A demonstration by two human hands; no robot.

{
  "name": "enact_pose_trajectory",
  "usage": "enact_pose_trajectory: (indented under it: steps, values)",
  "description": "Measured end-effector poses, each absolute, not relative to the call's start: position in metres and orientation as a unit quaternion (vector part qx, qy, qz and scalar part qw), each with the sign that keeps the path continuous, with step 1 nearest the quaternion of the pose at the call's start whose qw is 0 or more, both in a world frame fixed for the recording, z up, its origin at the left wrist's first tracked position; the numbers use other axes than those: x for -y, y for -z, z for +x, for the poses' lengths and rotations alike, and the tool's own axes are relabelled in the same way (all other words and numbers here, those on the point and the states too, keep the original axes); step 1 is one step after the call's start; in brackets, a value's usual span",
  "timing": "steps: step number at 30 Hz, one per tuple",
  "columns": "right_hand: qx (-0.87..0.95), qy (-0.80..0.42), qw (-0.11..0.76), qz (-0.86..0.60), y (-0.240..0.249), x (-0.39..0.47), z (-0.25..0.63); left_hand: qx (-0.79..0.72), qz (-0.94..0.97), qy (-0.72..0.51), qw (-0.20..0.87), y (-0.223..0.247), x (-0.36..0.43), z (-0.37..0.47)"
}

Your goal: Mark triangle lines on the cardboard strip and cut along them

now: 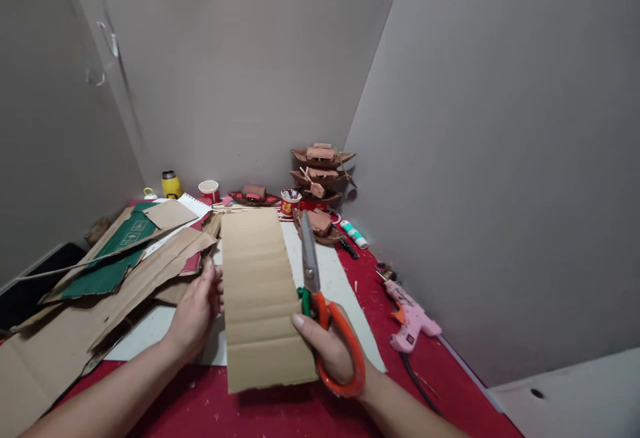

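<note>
A long tan piece of cardboard [257, 291] with creases across it is held up over the table in front of me. My right hand [333, 348] grips orange-handled scissors [311, 268], blades pointing away and close together, and its thumb presses on the cardboard's right edge. A green part shows at the scissors' pivot end of the handle. At the cardboard's left edge is my left hand [197, 305], fingers apart and partly curled; some fingertips are hidden by the sheet, and I see no firm hold.
Torn cardboard sheets [145, 285] pile up at left. Model boats [323, 158] are stacked at the back, near a paper cup [290, 203] and yellow bottle [171, 186]. A pink glue gun [413, 318] with its cord lies at right, against the grey partition [500, 158].
</note>
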State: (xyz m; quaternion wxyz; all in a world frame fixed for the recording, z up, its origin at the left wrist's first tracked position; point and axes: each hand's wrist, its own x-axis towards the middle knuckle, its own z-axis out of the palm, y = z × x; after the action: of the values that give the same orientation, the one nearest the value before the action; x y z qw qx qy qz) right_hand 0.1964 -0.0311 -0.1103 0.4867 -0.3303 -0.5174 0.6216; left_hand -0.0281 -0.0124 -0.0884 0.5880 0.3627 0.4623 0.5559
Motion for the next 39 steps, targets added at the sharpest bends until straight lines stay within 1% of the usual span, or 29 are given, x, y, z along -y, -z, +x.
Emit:
enact_pose_trajectory:
  steps: [4, 8, 12, 21, 26, 32, 34, 37, 39]
  values:
    - [0.484, -0.592, 0.552, -0.331, 0.11, 0.021, 0.202, -0.445, 0.367, -0.573, 0.582, 0.085, -0.002, -0.035]
    - [0.472, -0.577, 0.572, -0.342, 0.107, 0.017, 0.204, -0.448, 0.374, -0.558, 0.59, 0.092, -0.006, -0.037]
    - [0.472, -0.572, 0.571, -0.351, 0.11, 0.017, 0.203, -0.432, 0.39, -0.52, 0.626, 0.095, 0.001, -0.031]
    - [0.478, -0.563, 0.571, -0.358, 0.11, 0.013, 0.202, -0.357, 0.365, -0.424, 0.748, 0.093, 0.021, -0.017]
    - [0.486, -0.585, 0.546, -0.351, 0.11, 0.014, 0.203, -0.332, 0.355, -0.413, 0.77, 0.092, 0.014, -0.019]
    - [0.491, -0.595, 0.529, -0.353, 0.109, 0.021, 0.201, -0.342, 0.374, -0.374, 0.777, 0.09, 0.025, -0.015]
    - [0.482, -0.581, 0.549, -0.359, 0.109, 0.02, 0.201, -0.346, 0.375, -0.392, 0.765, 0.091, 0.027, -0.013]
    - [0.459, -0.555, 0.589, -0.366, 0.111, 0.018, 0.2, -0.354, 0.363, -0.46, 0.729, 0.089, 0.023, -0.011]
    - [0.453, -0.548, 0.601, -0.366, 0.112, 0.018, 0.198, -0.356, 0.354, -0.498, 0.707, 0.087, 0.021, -0.009]
